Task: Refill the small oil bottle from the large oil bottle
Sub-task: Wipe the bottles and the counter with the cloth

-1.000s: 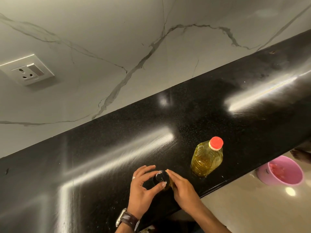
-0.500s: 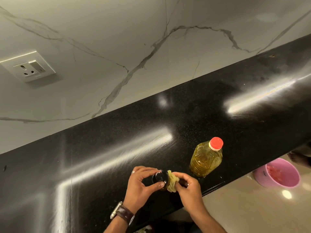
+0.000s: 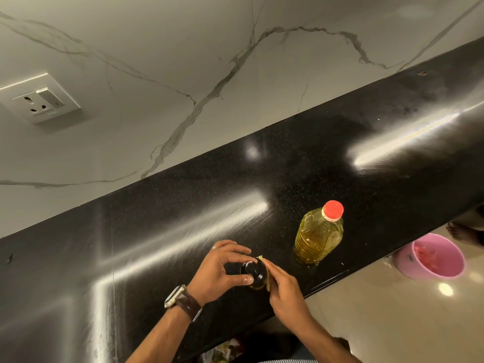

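Note:
A small dark oil bottle (image 3: 258, 276) with a black cap stands near the front edge of the black countertop (image 3: 157, 244). My left hand (image 3: 222, 268) curls around its cap, thumb and fingers on either side. My right hand (image 3: 284, 289) presses against the bottle's right side, where a yellowish label or cloth edge shows. The large oil bottle (image 3: 318, 235), clear with yellow oil and a red cap, stands upright to the right, apart from both hands.
A marble wall with a white socket plate (image 3: 42, 99) rises behind the counter. On the floor to the right sits a pink bucket (image 3: 432, 258), and a bare foot (image 3: 463, 231) shows beside it. The counter's front edge runs just below my hands.
My hands have stayed on the small bottle. The yellowish piece seen in my right hand half a second ago now lies flat against the bottle's side. The large bottle has not moved.

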Available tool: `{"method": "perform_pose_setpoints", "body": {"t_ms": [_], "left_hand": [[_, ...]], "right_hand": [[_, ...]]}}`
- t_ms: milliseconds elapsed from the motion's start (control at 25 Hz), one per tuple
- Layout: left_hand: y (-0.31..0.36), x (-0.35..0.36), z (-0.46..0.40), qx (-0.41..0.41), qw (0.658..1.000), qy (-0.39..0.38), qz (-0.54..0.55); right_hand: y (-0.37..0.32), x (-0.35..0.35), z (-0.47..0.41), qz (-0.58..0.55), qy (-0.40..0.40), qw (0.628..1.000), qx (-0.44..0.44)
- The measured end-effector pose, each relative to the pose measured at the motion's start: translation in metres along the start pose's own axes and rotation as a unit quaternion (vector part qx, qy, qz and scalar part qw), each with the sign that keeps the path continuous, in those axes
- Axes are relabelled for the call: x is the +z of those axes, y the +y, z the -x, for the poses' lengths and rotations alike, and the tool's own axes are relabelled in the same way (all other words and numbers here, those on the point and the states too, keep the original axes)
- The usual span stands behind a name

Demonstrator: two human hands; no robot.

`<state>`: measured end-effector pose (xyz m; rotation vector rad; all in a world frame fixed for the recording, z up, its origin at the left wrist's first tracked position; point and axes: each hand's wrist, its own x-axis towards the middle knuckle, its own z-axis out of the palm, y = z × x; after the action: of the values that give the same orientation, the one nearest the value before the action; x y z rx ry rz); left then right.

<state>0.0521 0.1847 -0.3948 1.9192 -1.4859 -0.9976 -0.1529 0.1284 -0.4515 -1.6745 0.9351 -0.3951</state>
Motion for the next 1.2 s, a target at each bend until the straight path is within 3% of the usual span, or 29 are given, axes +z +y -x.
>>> {"method": "perform_pose_setpoints", "body": {"t_ms": [120, 240, 360, 560, 680, 880, 1080, 1200], "left_hand": [[0.0, -0.001, 0.001, -0.003, 1.0, 0.004, -0.019], [0.001, 0.001, 0.001, -0.002, 1.0, 0.008, -0.019], [0.0, 0.003, 0.0, 0.005, 0.999, 0.024, -0.023], [0.0, 0.003, 0.003, 0.003, 1.0, 0.027, -0.009], [0.0, 0.004, 0.004, -0.007, 1.0, 0.029, -0.008], [0.001, 0.003, 0.003, -0.001, 0.999, 0.026, -0.02], [0.009, 0.01, 0.009, 0.012, 0.999, 0.046, -0.024], [0.018, 0.018, 0.008, 0.002, 0.992, 0.063, -0.109]], "right_hand": [[0.004, 0.003, 0.014, -0.026, 0.029, 0.999, 0.024], [-0.007, 0.009, 0.023, -0.052, 0.058, 0.997, -0.029], [-0.015, 0.004, 0.001, -0.021, 0.014, 0.999, -0.034], [-0.009, -0.001, -0.003, -0.017, -0.049, 0.998, 0.047], [-0.006, 0.017, 0.024, -0.038, -0.042, 0.993, 0.1], [-0.014, 0.01, 0.008, -0.024, -0.028, 0.999, 0.03], [-0.003, -0.008, -0.002, 0.003, -0.022, 0.999, 0.038], [0.009, -0.009, 0.004, -0.047, 0.022, 0.995, 0.082]]}}
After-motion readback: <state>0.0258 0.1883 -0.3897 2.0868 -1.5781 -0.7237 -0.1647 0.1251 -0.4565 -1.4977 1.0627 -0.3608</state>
